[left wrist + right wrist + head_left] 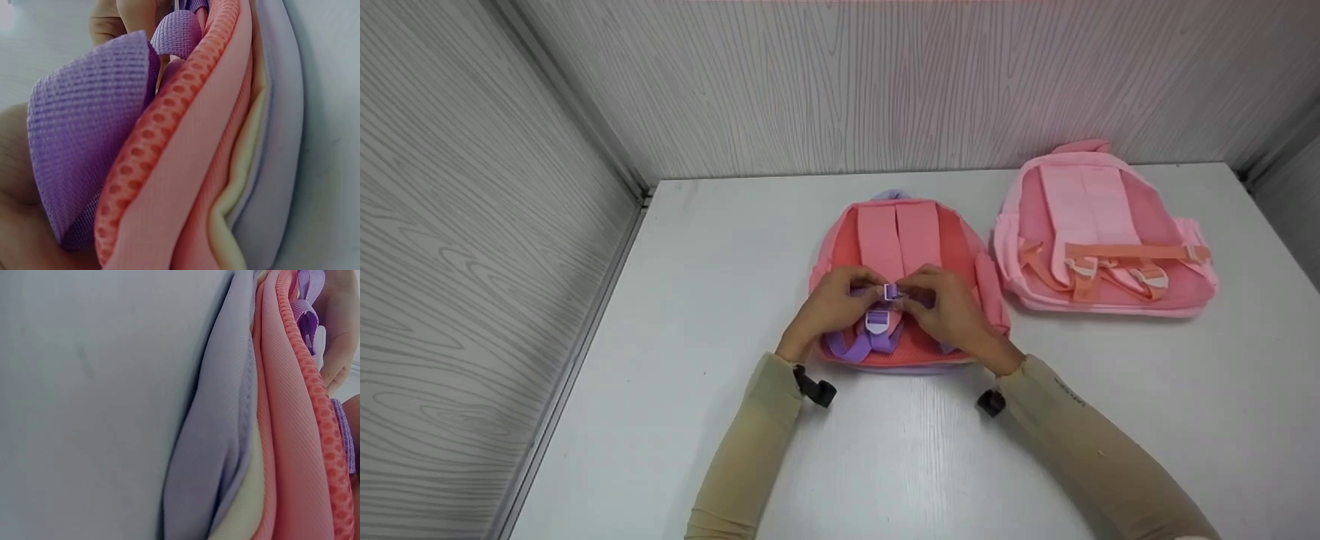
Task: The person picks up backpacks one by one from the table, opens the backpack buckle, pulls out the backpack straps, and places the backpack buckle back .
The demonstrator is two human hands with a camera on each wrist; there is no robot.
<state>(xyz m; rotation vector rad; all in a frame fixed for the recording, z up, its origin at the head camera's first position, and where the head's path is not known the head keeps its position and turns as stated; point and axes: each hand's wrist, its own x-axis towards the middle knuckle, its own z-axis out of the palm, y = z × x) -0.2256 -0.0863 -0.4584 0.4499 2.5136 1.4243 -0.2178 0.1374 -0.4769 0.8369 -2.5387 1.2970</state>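
Observation:
A coral-pink backpack (960, 225) lies with its shoulder straps (877, 232) facing up. Over its middle, the left hand (840, 304) pinches a small white buckle (890, 292) threaded with purple webbing, thumb and fingers at its left side. From the other side, the right hand (952, 311) pinches at the buckle's right edge; the fingertips partly hide what lies between them. Below sits a second white strap adjuster (877, 321). Purple webbing (90, 124) loops in front of the left hand in the left wrist view. The right wrist view shows mostly the bag's layered edge (292, 410).
A lighter pink backpack (1091, 202) with orange straps (1140, 253) lies to the right, close beside the first. Both are on a white table (720, 300). Grey wood-grain panels (840, 90) stand behind and on the left.

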